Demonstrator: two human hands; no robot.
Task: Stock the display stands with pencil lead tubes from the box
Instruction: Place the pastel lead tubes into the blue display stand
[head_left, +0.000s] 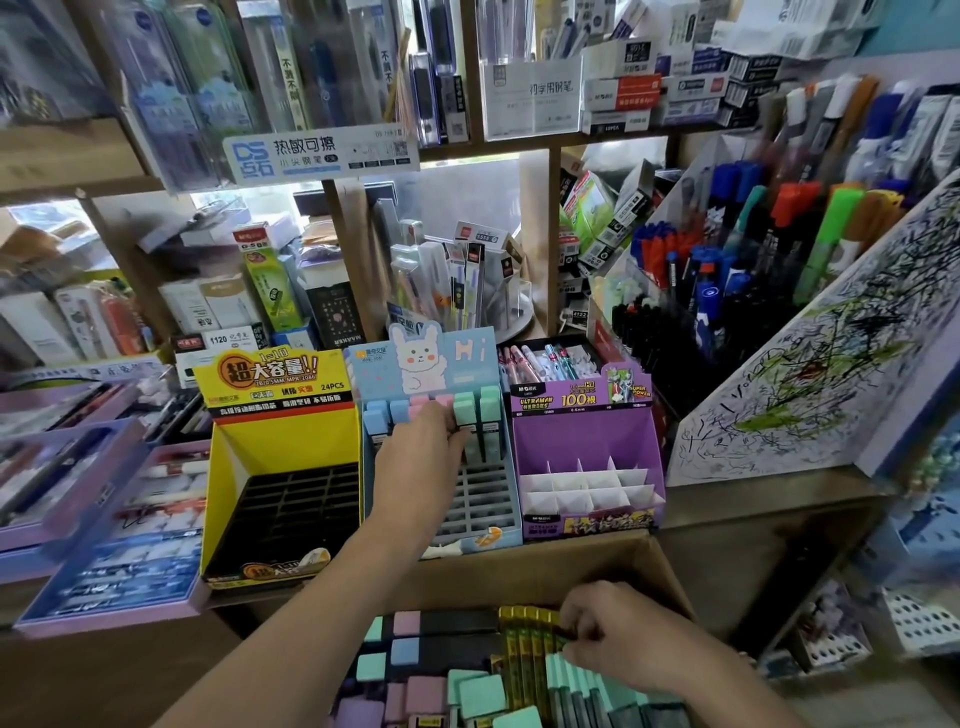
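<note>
Pencil lead tubes (467, 675) with dark bodies and pastel mint, pink, blue and lilac caps lie heaped in the open brown cardboard box (519, 566) at the near edge, beside a bunch of gold-yellow tubes (524, 639). The right hand (618, 639) is down in the box with its fingers curled where the gold and mint tubes meet; whether it grips one cannot be told.

Just beyond the box stands the pale blue card display stand with a rabbit picture (483, 499). Its far row holds more capped tubes (478, 410), and its near slots show bare. The left hand (426, 447) reaches into that row, fingers curled round a pink-capped tube (420, 410).

To its left is a yellow stand with a black grid (280, 441), and to its right a purple stand with white dividers (587, 436). All three sit on a brown worktop (769, 493). Lilac trays of stationery (104, 519) lie far left. A white scribbled test board (805, 364) leans at the right before racks of markers (727, 260). Wooden shelves (535, 234) packed with boxed pens rise behind.
</note>
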